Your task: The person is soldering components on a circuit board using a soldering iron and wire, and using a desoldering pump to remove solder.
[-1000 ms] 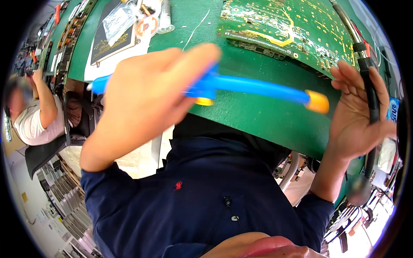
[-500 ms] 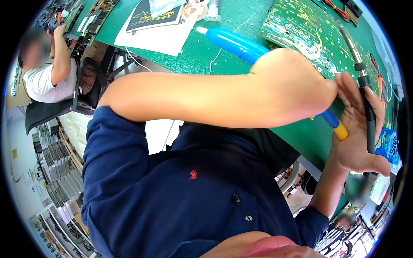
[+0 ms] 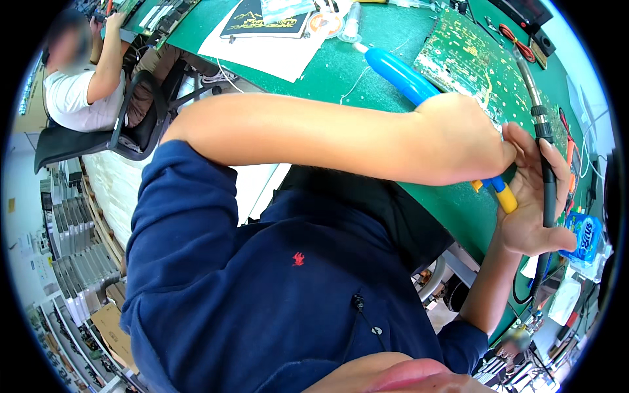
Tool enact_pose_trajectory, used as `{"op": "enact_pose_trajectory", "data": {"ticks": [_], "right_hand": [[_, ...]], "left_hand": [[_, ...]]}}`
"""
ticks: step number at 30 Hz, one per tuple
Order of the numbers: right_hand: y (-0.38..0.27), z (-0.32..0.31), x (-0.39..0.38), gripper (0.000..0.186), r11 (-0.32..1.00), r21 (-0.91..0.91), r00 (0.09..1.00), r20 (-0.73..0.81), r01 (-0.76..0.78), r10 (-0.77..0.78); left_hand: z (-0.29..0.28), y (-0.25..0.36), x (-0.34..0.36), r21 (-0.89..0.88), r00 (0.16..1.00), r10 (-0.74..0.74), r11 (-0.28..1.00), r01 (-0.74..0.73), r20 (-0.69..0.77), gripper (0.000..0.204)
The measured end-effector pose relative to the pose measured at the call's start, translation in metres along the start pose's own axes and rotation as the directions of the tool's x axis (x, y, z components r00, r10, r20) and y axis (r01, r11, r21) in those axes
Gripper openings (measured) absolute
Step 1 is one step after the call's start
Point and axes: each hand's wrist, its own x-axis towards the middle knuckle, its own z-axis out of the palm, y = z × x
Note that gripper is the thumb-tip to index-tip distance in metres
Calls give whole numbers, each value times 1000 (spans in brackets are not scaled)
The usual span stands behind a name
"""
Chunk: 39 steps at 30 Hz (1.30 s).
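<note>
My left hand [image 3: 466, 139] is closed around a blue desoldering pump [image 3: 401, 73], its pale tip aimed toward the far left. The pump's yellow plunger end [image 3: 506, 200] sticks out below that hand and rests against the palm of my right hand [image 3: 529, 208]. In my right hand a soldering iron [image 3: 544, 134] lies across the fingers, with the thumb over its black lower part and the metal tip pointing away. The fingers of my left hand are mostly hidden behind its back. A green circuit board [image 3: 458, 56] lies beyond both hands.
A dark notebook [image 3: 265, 26] lies on white paper [image 3: 288, 62], beside a solder spool [image 3: 324, 26]. Red cable [image 3: 514, 39] is at the far right, a blue packet [image 3: 582, 236] at the right edge. Another person [image 3: 85, 85] sits at the left on a black chair [image 3: 141, 131].
The view has shifted, so the bench items appear farther right. My hands have come closer together, and less of the pump's plunger shows between them. Both tools are still held.
</note>
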Motion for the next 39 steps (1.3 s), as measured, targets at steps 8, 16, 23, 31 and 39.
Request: {"op": "enact_pose_trajectory", "data": {"ticks": [8, 16, 23, 31, 39], "right_hand": [[-23, -40, 10, 78, 925, -379, 935, -322, 20, -152], [-14, -35, 13, 52, 886, -457, 957, -218, 72, -191], [-15, -33, 11, 47, 882, -470, 971, -189, 39, -144], [-13, -25, 11, 33, 856, -518, 981, -164, 5, -104], [-5, -23, 13, 33, 839, -543, 978, -189, -28, -90]], "left_hand": [[-32, -60, -28, 200, 956, -126, 963, 182, -263, 31], [-91, -145, -70, -412, 720, -645, 746, 523, -256, 44], [-87, -187, -79, -371, 425, -901, 425, 826, -87, 34], [-44, -231, -103, 89, 506, -783, 511, 855, -362, 50], [-58, -170, -111, 175, 471, -765, 441, 880, -440, 50]]}}
